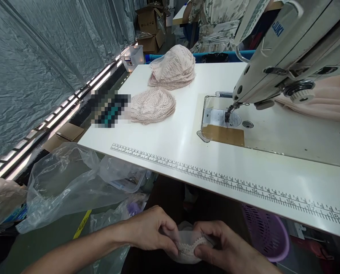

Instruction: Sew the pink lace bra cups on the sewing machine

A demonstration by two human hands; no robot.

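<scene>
Below the front edge of the white sewing table, my left hand and my right hand both pinch a small pale lace piece between thumb and fingers. The piece is bunched between the two hands, with its scalloped lace edge showing. Both hands are closed on it.
A white sewing machine stands at the right with its needle plate. Two stacks of pink lace pieces lie on the table. Clear plastic bags sit at left, and a purple basket sits under the table. A printed ruler runs along the table edge.
</scene>
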